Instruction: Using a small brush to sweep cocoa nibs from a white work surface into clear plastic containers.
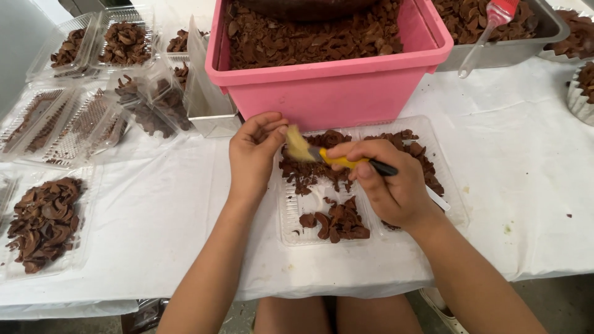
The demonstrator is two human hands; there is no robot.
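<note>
1. The right hand [393, 185] is clenched around a small brush [337, 158] with a yellow ferrule and black handle; its pale bristles point toward the left hand.
2. The left hand [253, 151] has its fingers pinched together at the bristle tips, apparently on a small piece (too hidden by the fingertips to make out).
3. Both hands hover over an open clear plastic clamshell tray [309, 216] holding dark brown dried shell-like pieces [337, 222], piled at the far side and in a smaller heap near the front.
4. Just behind the tray stands a pink plastic tub [334, 86] filled with the same brown pieces.
5. To the left, on the white tablecloth [526, 185], lie more clear trays [80, 127], some filled, some nearly bare.
6. A metal pan [544, 31] at the upper right holds more pieces and a red-handled brush [492, 25].
</note>
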